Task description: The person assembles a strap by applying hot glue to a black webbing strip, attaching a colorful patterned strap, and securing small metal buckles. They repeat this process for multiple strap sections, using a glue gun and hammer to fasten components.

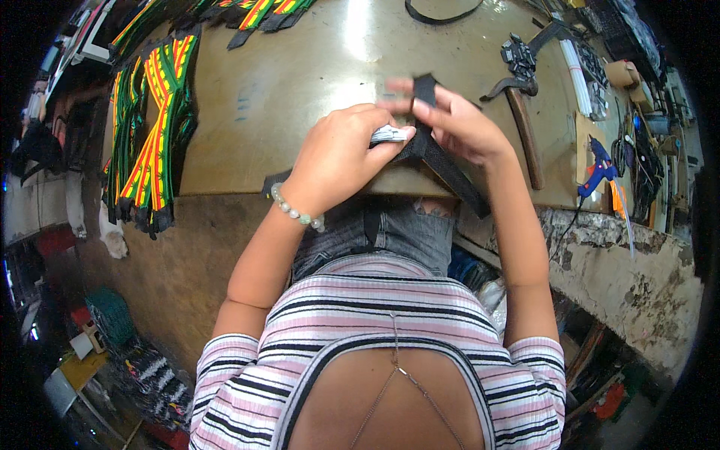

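My left hand (337,150) is closed over the table's near edge, a beaded bracelet on its wrist. Between its thumb and fingers sticks out a small white bundle with dark marks (388,135); its exact kind is unclear. Beside it, my right hand (461,124) has bent fingers around a black webbing strap (452,178), partly blurred. The strap's upper end rises in front of those fingers, and another length slants down past the table edge. A dark strap end (276,182) also shows beside my left wrist.
Striped green, yellow and red straps (161,127) hang over the table's left edge; more lie at the back. To the right are a hammer (523,131), a black buckle heap (517,58), white strips (574,67) and a blue glue gun (598,169). A black strap loop (442,19) lies far back.
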Action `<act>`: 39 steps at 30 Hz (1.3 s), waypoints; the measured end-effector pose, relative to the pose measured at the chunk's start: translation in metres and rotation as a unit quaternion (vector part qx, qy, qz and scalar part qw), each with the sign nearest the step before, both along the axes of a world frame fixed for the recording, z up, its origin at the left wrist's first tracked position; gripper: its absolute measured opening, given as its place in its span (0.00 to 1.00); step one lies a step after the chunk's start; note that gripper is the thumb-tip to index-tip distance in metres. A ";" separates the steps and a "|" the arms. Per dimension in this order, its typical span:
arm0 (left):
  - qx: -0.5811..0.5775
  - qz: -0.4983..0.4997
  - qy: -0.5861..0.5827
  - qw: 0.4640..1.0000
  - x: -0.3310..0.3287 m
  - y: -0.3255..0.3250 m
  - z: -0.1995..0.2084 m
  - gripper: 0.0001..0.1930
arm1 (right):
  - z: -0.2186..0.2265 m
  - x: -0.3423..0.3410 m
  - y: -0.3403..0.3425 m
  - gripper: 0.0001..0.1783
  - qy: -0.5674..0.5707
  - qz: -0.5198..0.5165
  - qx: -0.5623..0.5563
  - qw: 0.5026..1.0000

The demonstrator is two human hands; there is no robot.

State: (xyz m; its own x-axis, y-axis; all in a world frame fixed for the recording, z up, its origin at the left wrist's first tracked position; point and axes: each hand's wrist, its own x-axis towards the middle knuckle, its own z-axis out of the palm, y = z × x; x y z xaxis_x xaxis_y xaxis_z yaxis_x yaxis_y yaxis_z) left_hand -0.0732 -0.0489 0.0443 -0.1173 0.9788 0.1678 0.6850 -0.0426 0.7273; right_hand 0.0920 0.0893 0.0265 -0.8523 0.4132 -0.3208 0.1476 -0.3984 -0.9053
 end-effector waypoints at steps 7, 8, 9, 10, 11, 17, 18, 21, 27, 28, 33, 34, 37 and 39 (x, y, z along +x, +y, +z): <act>-0.017 0.133 0.104 0.986 0.015 0.006 -0.042 0.13 | 0.020 -0.002 -0.009 0.28 0.055 -0.022 0.554 0.830; 0.019 0.139 0.095 0.986 0.016 0.007 -0.045 0.13 | 0.018 -0.002 -0.017 0.31 -0.015 -0.025 0.535 0.844; 0.043 0.142 0.088 0.985 0.017 0.007 -0.046 0.13 | 0.014 -0.002 -0.024 0.34 -0.060 -0.022 0.384 0.921; 0.057 0.139 0.079 0.985 0.018 0.008 -0.047 0.14 | 0.006 -0.006 -0.031 0.34 -0.066 -0.047 0.370 0.925; 0.069 0.123 0.082 0.987 0.018 0.009 -0.048 0.15 | -0.003 -0.012 -0.032 0.31 -0.052 -0.105 0.446 0.887; 0.008 0.147 0.071 0.987 0.024 0.010 -0.051 0.15 | -0.039 -0.004 -0.046 0.16 -0.064 -0.143 0.647 0.746; 0.023 0.145 0.073 0.986 0.024 0.011 -0.052 0.15 | -0.040 0.001 -0.052 0.15 -0.039 -0.138 0.681 0.718; 0.049 0.125 0.075 0.988 0.025 0.011 -0.054 0.15 | -0.037 0.013 -0.067 0.15 -0.052 -0.129 0.703 0.697; 0.008 0.118 0.130 0.984 0.029 0.008 -0.053 0.20 | -0.026 0.022 -0.077 0.17 -0.082 -0.077 0.686 0.719; 0.012 0.117 0.129 0.985 0.029 0.008 -0.053 0.20 | -0.024 0.024 -0.078 0.16 -0.085 -0.072 0.680 0.725; -0.004 0.114 0.126 0.986 0.028 0.009 -0.051 0.20 | -0.012 0.039 -0.101 0.15 -0.102 -0.050 0.618 0.778; -0.012 0.110 0.128 0.986 0.027 0.009 -0.050 0.20 | -0.009 0.044 -0.106 0.15 -0.093 -0.037 0.607 0.789; -0.010 0.100 0.121 0.988 0.024 0.010 -0.050 0.20 | -0.006 0.073 -0.102 0.18 -0.040 0.008 0.511 0.859; -0.015 0.088 0.108 0.990 0.022 0.011 -0.050 0.20 | 0.001 0.124 -0.083 0.16 -0.121 -0.168 0.245 0.947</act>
